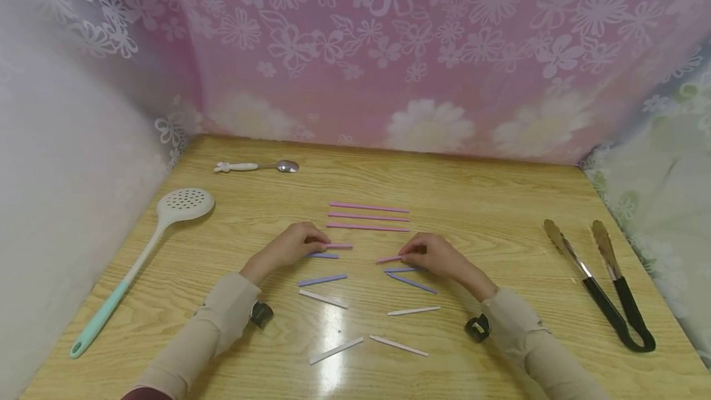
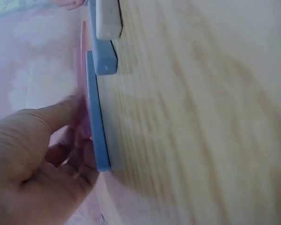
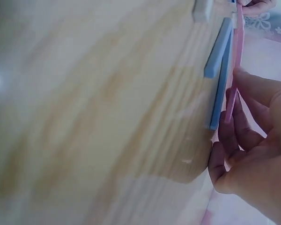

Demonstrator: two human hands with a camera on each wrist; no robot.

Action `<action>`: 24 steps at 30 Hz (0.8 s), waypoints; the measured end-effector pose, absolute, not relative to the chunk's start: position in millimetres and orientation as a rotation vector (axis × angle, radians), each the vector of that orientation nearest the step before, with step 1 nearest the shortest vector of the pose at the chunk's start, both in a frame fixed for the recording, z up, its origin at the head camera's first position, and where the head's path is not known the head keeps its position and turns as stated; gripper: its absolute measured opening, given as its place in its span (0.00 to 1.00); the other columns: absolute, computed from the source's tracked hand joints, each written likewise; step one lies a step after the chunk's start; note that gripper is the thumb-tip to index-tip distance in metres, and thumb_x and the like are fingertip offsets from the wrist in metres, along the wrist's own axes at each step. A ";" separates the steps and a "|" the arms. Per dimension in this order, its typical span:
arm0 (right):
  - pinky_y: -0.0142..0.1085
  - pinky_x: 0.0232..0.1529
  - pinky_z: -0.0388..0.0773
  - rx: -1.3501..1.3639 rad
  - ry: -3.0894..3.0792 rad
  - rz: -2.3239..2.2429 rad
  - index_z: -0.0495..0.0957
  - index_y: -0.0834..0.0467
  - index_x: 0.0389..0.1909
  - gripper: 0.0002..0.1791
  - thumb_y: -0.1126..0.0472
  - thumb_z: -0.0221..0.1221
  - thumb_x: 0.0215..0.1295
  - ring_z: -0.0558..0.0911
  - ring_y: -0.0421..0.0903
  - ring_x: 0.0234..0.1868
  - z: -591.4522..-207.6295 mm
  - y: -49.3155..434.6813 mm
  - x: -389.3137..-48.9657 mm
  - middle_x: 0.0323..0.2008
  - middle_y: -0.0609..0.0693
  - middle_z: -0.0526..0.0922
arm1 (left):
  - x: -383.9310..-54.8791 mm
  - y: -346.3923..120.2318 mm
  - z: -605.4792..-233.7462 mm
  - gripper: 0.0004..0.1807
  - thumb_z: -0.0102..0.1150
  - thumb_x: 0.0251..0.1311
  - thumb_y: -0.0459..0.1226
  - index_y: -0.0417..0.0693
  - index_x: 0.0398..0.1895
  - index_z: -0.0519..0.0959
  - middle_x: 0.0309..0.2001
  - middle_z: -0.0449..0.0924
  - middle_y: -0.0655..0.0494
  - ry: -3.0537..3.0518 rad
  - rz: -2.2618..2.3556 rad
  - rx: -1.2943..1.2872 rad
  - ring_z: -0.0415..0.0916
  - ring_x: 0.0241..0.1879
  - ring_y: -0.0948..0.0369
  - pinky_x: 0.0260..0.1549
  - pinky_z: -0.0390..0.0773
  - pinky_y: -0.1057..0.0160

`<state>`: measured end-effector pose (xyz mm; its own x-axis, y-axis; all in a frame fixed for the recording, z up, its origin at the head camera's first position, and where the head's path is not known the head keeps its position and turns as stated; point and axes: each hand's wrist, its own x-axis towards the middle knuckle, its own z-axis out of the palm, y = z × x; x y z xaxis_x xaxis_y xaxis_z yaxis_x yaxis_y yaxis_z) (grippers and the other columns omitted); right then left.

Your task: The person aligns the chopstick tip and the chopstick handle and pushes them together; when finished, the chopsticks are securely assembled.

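Observation:
My left hand (image 1: 297, 244) pinches the left end of a pink stick (image 1: 340, 245), just above a blue stick (image 1: 324, 256) on the table. Between the thumb and fingers of my right hand (image 1: 436, 255) is another pink stick (image 3: 239, 51), tilted, its free end pointing left. Two blue sticks (image 3: 217, 51) lie beside that hand and meet at their left ends. Farther off, three pink sticks (image 1: 368, 217) lie stacked in parallel rows. Nearer me are a blue stick (image 1: 322, 279) and several white sticks (image 1: 336, 350), placed at slants left and right.
A slotted skimmer (image 1: 186, 200) with a mint handle lies on the left. At the back left is a spoon (image 1: 287, 166) with a white handle. Tongs (image 1: 605, 289) with black handles lie spread at the right. A flowered pink cloth (image 1: 355, 79) hangs behind the wooden table (image 1: 472, 190).

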<state>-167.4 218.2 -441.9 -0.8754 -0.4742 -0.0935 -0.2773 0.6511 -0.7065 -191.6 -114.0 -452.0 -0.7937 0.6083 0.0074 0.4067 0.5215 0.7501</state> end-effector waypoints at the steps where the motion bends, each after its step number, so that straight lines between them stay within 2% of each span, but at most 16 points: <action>1: 0.34 0.41 0.75 -0.570 2.599 -1.057 0.84 0.59 0.36 0.05 0.63 0.62 0.62 0.77 0.42 0.39 -441.0 217.7 -167.0 0.36 0.49 0.83 | -191.1 -112.9 -451.2 0.09 0.56 0.64 0.32 0.40 0.43 0.83 0.40 0.81 0.53 2.510 1.149 0.854 0.75 0.40 0.60 0.41 0.77 0.63; 9: 0.39 0.44 0.76 -0.498 2.634 -1.196 0.84 0.59 0.39 0.08 0.60 0.61 0.64 0.79 0.45 0.39 -439.5 211.2 -165.0 0.38 0.51 0.84 | -187.4 -99.4 -445.7 0.09 0.55 0.66 0.34 0.45 0.45 0.82 0.40 0.81 0.55 2.484 1.239 0.833 0.74 0.35 0.63 0.34 0.77 0.66; 16: 0.39 0.44 0.76 -0.433 2.623 -1.322 0.83 0.60 0.41 0.10 0.59 0.60 0.65 0.79 0.46 0.41 -435.6 203.3 -162.2 0.43 0.54 0.84 | -187.5 -94.5 -446.1 0.09 0.55 0.66 0.35 0.46 0.44 0.82 0.41 0.82 0.56 2.489 1.291 0.837 0.75 0.38 0.63 0.38 0.77 0.65; 24: 0.36 0.40 0.75 -0.397 2.606 -1.365 0.84 0.61 0.41 0.10 0.59 0.61 0.64 0.79 0.46 0.38 -430.3 200.7 -162.0 0.40 0.54 0.85 | -186.2 -91.2 -446.0 0.09 0.55 0.66 0.35 0.44 0.45 0.82 0.42 0.82 0.54 2.470 1.336 0.846 0.75 0.38 0.62 0.38 0.77 0.65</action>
